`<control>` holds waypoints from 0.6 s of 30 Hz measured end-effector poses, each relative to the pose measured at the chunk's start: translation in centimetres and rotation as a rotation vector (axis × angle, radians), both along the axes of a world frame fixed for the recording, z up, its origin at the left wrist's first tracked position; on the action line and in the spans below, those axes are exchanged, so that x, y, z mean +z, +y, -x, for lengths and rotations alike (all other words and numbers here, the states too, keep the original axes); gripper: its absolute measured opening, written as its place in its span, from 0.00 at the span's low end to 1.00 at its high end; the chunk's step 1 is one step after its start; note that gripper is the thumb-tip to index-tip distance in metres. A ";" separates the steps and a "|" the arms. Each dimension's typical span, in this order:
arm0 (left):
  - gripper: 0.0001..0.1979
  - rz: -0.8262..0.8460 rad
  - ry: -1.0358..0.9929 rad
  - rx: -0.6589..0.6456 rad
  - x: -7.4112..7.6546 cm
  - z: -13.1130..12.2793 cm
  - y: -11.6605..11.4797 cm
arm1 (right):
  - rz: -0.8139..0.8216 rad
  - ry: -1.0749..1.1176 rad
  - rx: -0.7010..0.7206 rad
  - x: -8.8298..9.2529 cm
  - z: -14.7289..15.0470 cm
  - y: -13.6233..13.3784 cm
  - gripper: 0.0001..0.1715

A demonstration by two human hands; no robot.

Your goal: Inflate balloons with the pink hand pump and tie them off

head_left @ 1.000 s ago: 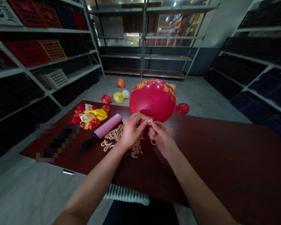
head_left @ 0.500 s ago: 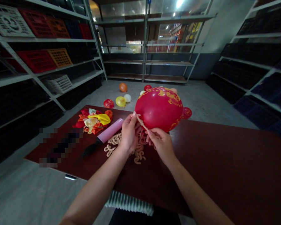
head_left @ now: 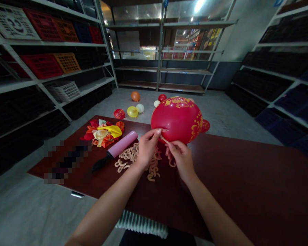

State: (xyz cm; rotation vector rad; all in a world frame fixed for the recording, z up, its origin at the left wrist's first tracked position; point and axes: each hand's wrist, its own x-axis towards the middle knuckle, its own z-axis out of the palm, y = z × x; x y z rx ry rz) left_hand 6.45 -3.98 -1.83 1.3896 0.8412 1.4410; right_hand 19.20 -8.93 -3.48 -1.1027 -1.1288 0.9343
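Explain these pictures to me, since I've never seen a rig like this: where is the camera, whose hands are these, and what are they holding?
There is no machine here: these are a person's two bare hands, filmed by a camera worn on their head, looking forward and down. The left hand holds a red balloon printed in gold, and the right hand pinches a small tan strip at its underside. On the dark red table lie a pink hand pump, tan curled loops and a heap of limp balloons. More balloons lie on the floor, with metal shelves behind.
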 end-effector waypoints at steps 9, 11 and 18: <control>0.16 0.134 -0.417 0.014 -0.4 -0.3 0.6 | -0.034 -0.168 0.003 -1.2 -0.2 0.5 0.18; 0.16 0.187 -0.493 0.002 -0.4 -0.2 0.8 | -0.028 -0.194 0.011 -1.5 -0.1 0.5 0.18; 0.14 0.185 -0.504 -0.004 -0.8 0.3 1.3 | -0.009 -0.195 0.028 -2.2 -0.1 1.0 0.19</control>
